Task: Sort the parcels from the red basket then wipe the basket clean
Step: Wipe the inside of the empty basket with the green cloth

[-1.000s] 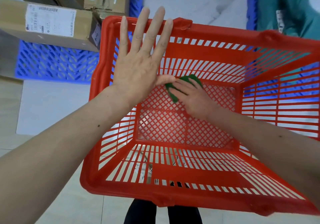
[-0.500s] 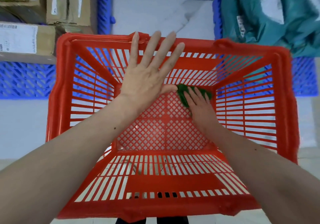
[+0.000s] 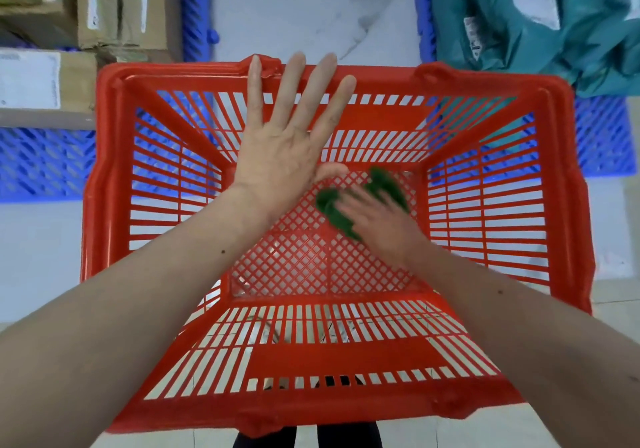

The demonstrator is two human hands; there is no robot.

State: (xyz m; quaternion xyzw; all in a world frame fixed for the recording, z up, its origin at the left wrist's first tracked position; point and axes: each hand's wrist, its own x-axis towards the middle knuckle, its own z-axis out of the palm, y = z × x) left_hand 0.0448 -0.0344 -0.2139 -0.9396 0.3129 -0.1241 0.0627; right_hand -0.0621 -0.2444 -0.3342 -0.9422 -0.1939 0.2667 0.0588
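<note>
- The red slatted plastic basket (image 3: 114,205) sits in front of you with no parcels inside; the sorting looks finished and the wiping is the step in hand.
- Brown cardboard parcels (image 3: 104,7) lie beyond its far-left corner, and teal plastic mailer bags (image 3: 519,24) beyond its far-right corner, both on blue plastic pallets (image 3: 41,163).
- Your left hand (image 3: 280,153) hovers flat above the far wall, its grip spread apart and holding nothing. Rest it on the rim so the basket cannot slide under the strokes.
- Your right hand (image 3: 384,225), blurred, presses down on the mesh floor near the far-right corner, its grip flat on the cloth.
- The dark green wiping cloth (image 3: 332,212) lies bunched under those fingers. Spread it wider, cover the floor in overlapping passes, then work up each slatted wall.
</note>
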